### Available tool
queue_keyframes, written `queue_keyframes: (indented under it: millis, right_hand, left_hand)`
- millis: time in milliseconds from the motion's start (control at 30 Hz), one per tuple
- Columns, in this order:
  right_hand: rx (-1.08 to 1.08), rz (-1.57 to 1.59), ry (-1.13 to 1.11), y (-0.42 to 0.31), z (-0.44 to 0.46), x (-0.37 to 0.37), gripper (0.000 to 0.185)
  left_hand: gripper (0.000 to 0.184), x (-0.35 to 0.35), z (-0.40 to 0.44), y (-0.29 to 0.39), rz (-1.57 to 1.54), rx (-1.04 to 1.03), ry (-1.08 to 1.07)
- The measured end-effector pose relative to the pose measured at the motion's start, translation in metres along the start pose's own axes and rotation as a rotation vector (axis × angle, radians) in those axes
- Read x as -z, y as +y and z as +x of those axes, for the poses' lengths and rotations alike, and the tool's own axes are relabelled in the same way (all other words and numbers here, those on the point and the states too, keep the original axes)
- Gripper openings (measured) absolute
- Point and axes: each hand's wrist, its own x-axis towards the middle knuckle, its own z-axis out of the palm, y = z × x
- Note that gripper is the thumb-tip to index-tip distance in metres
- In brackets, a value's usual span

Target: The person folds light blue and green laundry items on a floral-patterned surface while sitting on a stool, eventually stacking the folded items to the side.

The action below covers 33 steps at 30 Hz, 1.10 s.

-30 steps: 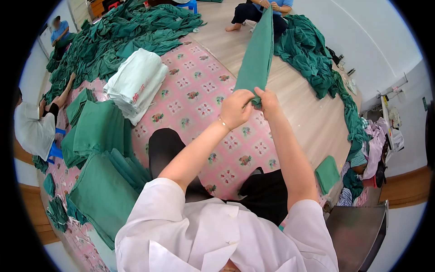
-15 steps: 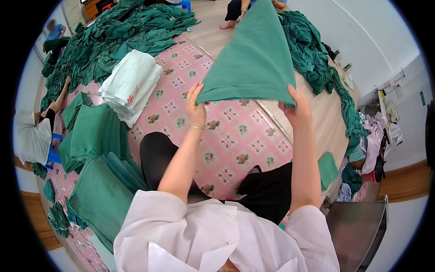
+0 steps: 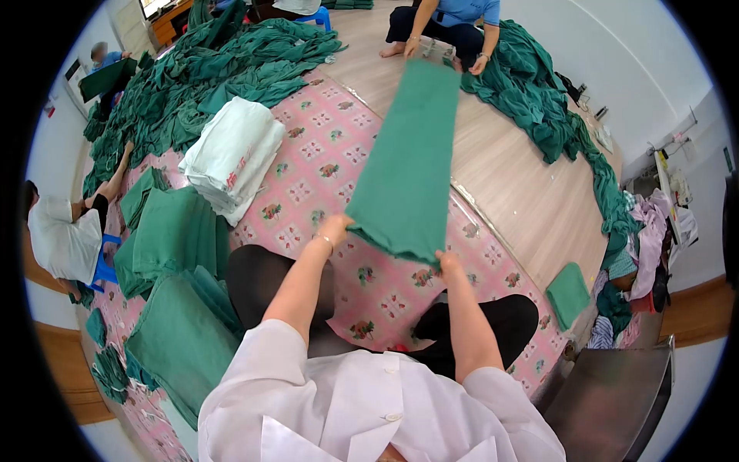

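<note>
A long green cloth (image 3: 408, 154) stretches flat from my hands toward a co-worker (image 3: 454, 19) sitting at the top. My left hand (image 3: 335, 230) is closed on its near left corner, and my right hand (image 3: 449, 262) grips the near right corner. The near edge sags slightly between them. At the far end the co-worker's hands are by the two far corners; whether they still grip it I cannot tell.
Folded green cloths (image 3: 181, 239) are stacked at my left, beyond them a white bundle (image 3: 235, 154). Heaps of loose green cloth (image 3: 192, 85) lie at the back. A folded green piece (image 3: 568, 296) and a dark metal box (image 3: 612, 393) are at right. Another person sits far left.
The cloth has gone from a bunched strip, then a raised, spread sheet, to a lower, flat, long panel. Both my hands have come down nearer my body, still on its corners.
</note>
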Motion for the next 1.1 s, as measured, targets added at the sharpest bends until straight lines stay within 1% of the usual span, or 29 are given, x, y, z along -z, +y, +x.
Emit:
queue_keyframes:
  millis: [67,100,167,200,267,300,333,367,400,433,467,500,533,567,600,667,733,767,800,867,900,933,1000,1033,1067,1100]
  right_hand:
    - [-0.242,-0.288,0.014,0.015,-0.026,-0.006,0.023]
    - [-0.247,-0.284,0.013,0.017,-0.042,-0.005,0.023]
    - [0.109,-0.438,0.033,0.018,-0.067,-0.004,0.028]
    - [0.095,-0.436,0.030,0.021,-0.069,-0.002,0.028]
    - [0.136,-0.330,-0.074,0.024,-0.074,0.017,0.027]
    - [0.140,-0.295,-0.108,0.023,-0.081,0.025,0.026]
    - [0.022,-0.180,-0.199,-0.002,-0.114,0.033,0.022]
    - [-0.093,-0.063,-0.286,-0.022,-0.145,0.041,0.019]
    - [-0.095,-0.007,-0.319,-0.027,-0.166,0.051,0.017]
    - [-0.140,0.104,-0.344,-0.035,-0.192,0.060,0.018]
    - [-0.208,0.136,-0.337,-0.041,-0.215,0.066,0.019]
    - [-0.224,0.122,-0.362,-0.045,-0.238,0.071,0.018]
    - [-0.306,0.145,-0.360,-0.047,-0.258,0.076,0.020]
    - [-0.354,0.229,-0.381,-0.049,-0.275,0.080,0.022]
    - [-0.383,0.323,-0.440,-0.051,-0.286,0.085,0.024]
    - [-0.264,0.507,-0.673,-0.066,-0.291,0.087,0.031]
    - [-0.131,0.535,-0.737,-0.071,-0.270,0.089,0.042]
    - [-0.089,0.514,-0.719,-0.078,-0.257,0.087,0.042]
    - [-0.031,0.495,-0.656,-0.092,-0.248,0.077,0.034]
    - [0.057,0.212,-0.558,-0.106,-0.206,0.072,0.027]
    - [0.066,0.016,-0.527,-0.123,-0.185,0.069,0.022]
    - [0.064,-0.150,-0.446,-0.145,-0.168,0.058,0.017]
    - [0.113,-0.312,-0.410,-0.165,-0.106,0.055,0.008]
    - [0.114,-0.314,-0.416,-0.181,-0.073,0.051,0.008]
    - [0.154,-0.333,-0.358,-0.196,-0.042,0.045,0.007]
    - [0.191,-0.350,-0.299,-0.210,-0.008,0.040,0.010]
  left_hand:
    - [0.034,-0.029,0.000,-0.016,0.329,-0.042,-0.257]
    - [0.034,-0.036,-0.006,-0.016,0.333,-0.041,-0.263]
    - [0.029,-0.046,-0.016,-0.012,0.392,-0.162,-0.396]
    - [0.029,-0.042,-0.021,-0.003,0.391,-0.159,-0.410]
    - [0.026,-0.017,-0.038,0.029,0.325,-0.064,-0.671]
    - [0.021,0.000,-0.049,0.042,0.245,-0.085,-0.736]
    - [0.021,0.009,-0.060,0.047,0.234,-0.081,-0.757]
    - [0.020,0.017,-0.070,0.047,0.059,-0.064,-0.859]
    - [0.018,0.025,-0.083,0.051,-0.118,-0.045,-0.953]
    - [0.017,0.036,-0.100,0.059,-0.163,-0.056,-1.049]
    - [0.017,0.047,-0.117,0.067,-0.208,-0.069,-1.139]
    - [0.017,0.054,-0.131,0.073,-0.250,-0.065,-1.216]
    - [0.018,0.061,-0.143,0.077,-0.293,-0.061,-1.291]
    - [0.017,0.068,-0.150,0.083,-0.324,-0.084,-1.344]
    - [0.017,0.070,-0.150,0.083,-0.332,-0.083,-1.348]
    - [0.017,0.074,-0.142,0.079,-0.420,-0.104,-1.418]
    - [0.017,0.081,-0.123,0.078,-0.462,-0.100,-1.407]
    - [0.016,0.084,-0.110,0.076,-0.460,-0.089,-1.385]
    - [0.016,0.088,-0.095,0.073,-0.456,-0.078,-1.359]
    - [0.015,0.098,-0.063,0.064,-0.491,-0.060,-1.341]
    - [0.014,0.106,-0.047,0.063,-0.542,-0.017,-1.299]
    - [0.014,0.113,-0.027,0.059,-0.593,0.026,-1.257]
    - [0.015,0.126,0.024,0.046,-0.582,0.043,-1.222]
    - [0.018,0.133,0.052,0.038,-0.581,0.034,-1.138]
    - [0.022,0.139,0.080,0.030,-0.578,0.026,-1.056]
    - [0.024,0.148,0.110,0.025,-0.597,0.035,-0.974]
